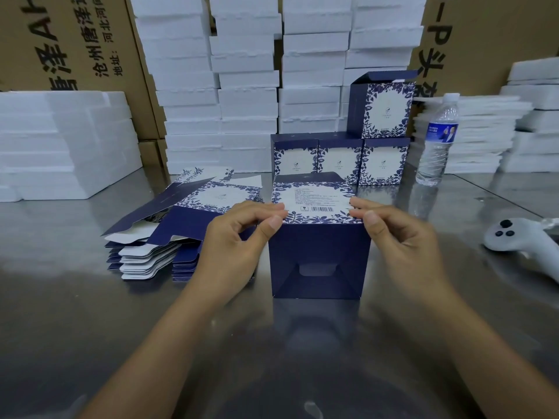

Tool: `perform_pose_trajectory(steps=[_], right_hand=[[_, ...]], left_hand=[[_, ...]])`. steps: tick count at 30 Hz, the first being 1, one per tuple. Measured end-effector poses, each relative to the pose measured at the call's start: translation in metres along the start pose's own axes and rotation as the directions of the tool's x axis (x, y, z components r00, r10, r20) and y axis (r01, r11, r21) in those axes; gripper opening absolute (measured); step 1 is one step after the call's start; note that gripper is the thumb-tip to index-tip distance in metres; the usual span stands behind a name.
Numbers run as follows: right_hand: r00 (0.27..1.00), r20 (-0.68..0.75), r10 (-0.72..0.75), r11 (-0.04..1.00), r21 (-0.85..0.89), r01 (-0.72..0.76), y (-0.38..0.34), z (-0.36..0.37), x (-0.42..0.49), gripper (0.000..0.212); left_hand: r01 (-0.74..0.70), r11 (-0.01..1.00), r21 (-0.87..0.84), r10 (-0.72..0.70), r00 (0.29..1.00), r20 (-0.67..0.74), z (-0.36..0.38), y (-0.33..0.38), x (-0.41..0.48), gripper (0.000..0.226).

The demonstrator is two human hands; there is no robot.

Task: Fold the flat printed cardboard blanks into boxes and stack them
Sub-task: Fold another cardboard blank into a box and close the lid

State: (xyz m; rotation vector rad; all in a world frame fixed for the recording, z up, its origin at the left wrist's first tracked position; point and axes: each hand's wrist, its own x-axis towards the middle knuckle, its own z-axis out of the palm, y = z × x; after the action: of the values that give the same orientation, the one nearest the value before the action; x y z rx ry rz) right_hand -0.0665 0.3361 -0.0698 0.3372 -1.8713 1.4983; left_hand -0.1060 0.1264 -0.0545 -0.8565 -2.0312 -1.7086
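A navy box with a blue floral print [317, 255] lies on its side in the middle of the metal table, its locked bottom flaps facing me and the barcode panel on top. My left hand [239, 237] pinches the box's upper left edge; my right hand [396, 234] pinches its upper right edge. A pile of flat printed blanks [181, 225] lies to the left of my left hand. Behind the box, three folded boxes [338, 158] stand in a row with a fourth [382, 107] on top at the right, its lid flap raised.
A water bottle [438, 140] stands right of the stacked boxes. A white hand controller [520, 240] lies at the right. White foam blocks [54, 140] sit at the left, foam stacks [248, 86] line the back, and more foam [499, 131] is at the right.
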Motion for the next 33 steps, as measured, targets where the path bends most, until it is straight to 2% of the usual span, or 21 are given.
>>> perform_pose_trajectory(steps=[2, 4, 6, 8, 10, 12, 14, 18, 21, 24, 29, 33], right_hand=[[1.000, 0.000, -0.013, 0.999, -0.040, 0.013, 0.001, 0.001, -0.002, 0.015], [0.999, 0.035, -0.014, 0.987, -0.159, 0.019, 0.005, 0.001, -0.005, 0.015], [0.993, 0.111, 0.051, 0.979, -0.204, -0.027, 0.006, 0.002, -0.010, 0.045], [0.984, 0.156, 0.087, 0.977, -0.208, -0.054, 0.006, 0.006, -0.011, 0.059], [0.985, 0.160, 0.069, 0.967, -0.254, -0.026, 0.007, 0.008, -0.011, 0.060], [0.989, 0.146, 0.034, 0.959, -0.284, 0.009, 0.009, 0.010, -0.012, 0.059], [0.993, 0.120, 0.012, 0.947, -0.321, 0.027, 0.010, 0.010, -0.013, 0.059], [0.998, 0.046, -0.046, 0.935, -0.349, 0.060, 0.009, 0.014, -0.014, 0.059], [0.993, -0.021, -0.120, 0.925, -0.365, 0.104, 0.007, 0.016, -0.013, 0.065], [0.990, -0.045, -0.134, 0.928, -0.356, 0.110, 0.006, 0.016, -0.014, 0.066], [0.988, -0.078, -0.135, 0.920, -0.381, 0.096, 0.003, 0.018, -0.015, 0.064], [0.994, -0.045, -0.097, 0.926, -0.369, 0.074, 0.000, 0.015, -0.015, 0.057]], left_hand=[[-0.013, 1.000, 0.005, 0.013, 0.999, -0.043, 0.003, -0.001, -0.002, 0.011], [-0.036, 0.999, 0.031, 0.038, 0.996, -0.077, 0.006, -0.003, -0.005, 0.017], [-0.031, 0.998, 0.060, 0.035, 0.997, -0.068, 0.009, -0.004, -0.007, 0.027], [0.047, 0.998, 0.038, -0.046, 0.999, -0.012, 0.009, -0.007, -0.008, 0.050], [0.139, 0.990, 0.007, -0.139, 0.987, 0.077, 0.009, -0.012, -0.008, 0.068], [0.170, 0.985, -0.009, -0.166, 0.972, 0.167, 0.011, -0.016, -0.010, 0.076], [0.148, 0.989, -0.022, -0.141, 0.971, 0.195, 0.014, -0.019, -0.011, 0.075], [0.059, 0.994, 0.088, -0.066, 0.994, 0.084, 0.020, -0.020, -0.013, 0.072], [0.032, 0.992, 0.118, -0.033, 0.999, 0.010, 0.023, -0.014, -0.014, 0.068], [-0.009, 0.991, 0.136, 0.012, 1.000, -0.020, 0.025, -0.010, -0.015, 0.071], [0.044, 0.980, 0.196, -0.043, 0.999, -0.013, 0.024, -0.007, -0.016, 0.071], [0.101, 0.972, 0.212, -0.115, 0.992, 0.055, 0.019, -0.007, -0.014, 0.075]])
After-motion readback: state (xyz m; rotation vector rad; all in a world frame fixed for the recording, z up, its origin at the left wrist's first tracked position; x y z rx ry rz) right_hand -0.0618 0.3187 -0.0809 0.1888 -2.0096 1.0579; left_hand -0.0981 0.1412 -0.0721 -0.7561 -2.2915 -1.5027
